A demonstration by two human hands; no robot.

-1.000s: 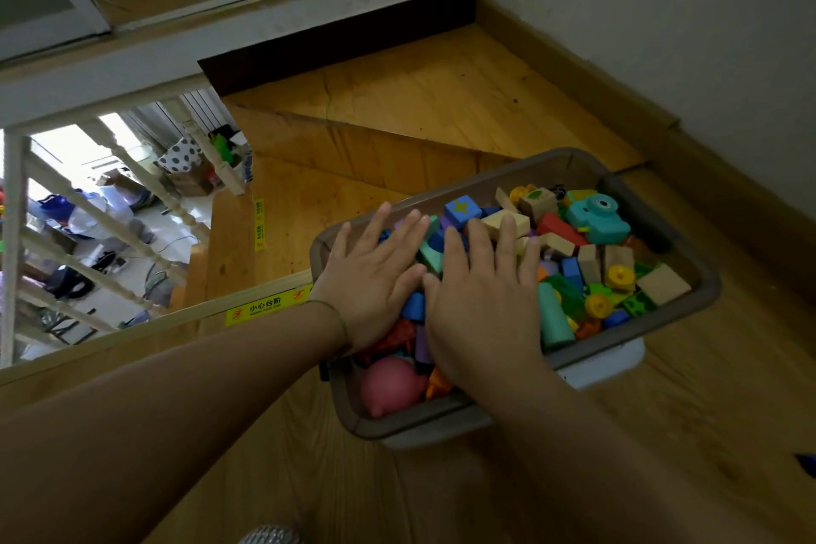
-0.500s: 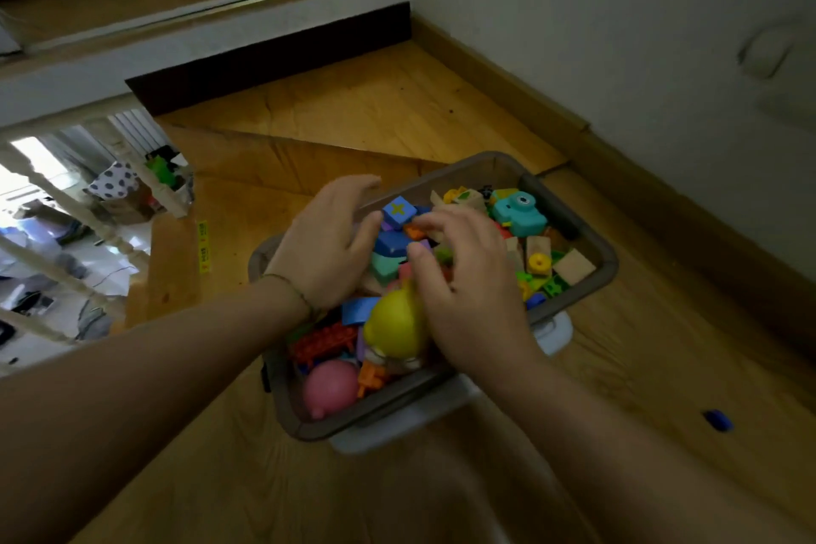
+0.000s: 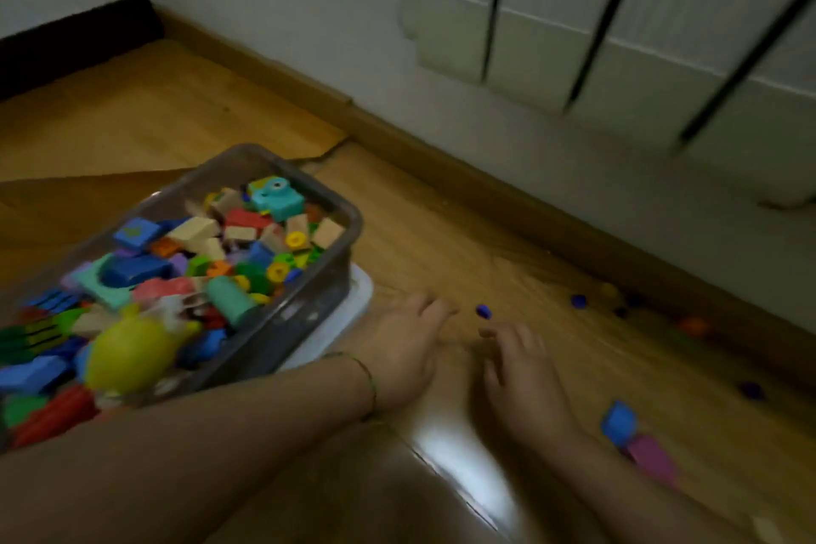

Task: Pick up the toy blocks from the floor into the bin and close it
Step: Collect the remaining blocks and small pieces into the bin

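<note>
Both forearms reach forward over the wooden floor. The left hand lies palm down with fingers straight, holding nothing. The right hand is beside it, fingers spread, loosely bent and empty. A blue block and a pink block lie right of the right wrist. A small blue piece sits just beyond the fingertips. The bin, heaped with toy blocks, stands left on a white lid.

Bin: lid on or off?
Off. The bin has an uncovered top, toys heaped to the rim; the white piece under it may be the lid.
</note>
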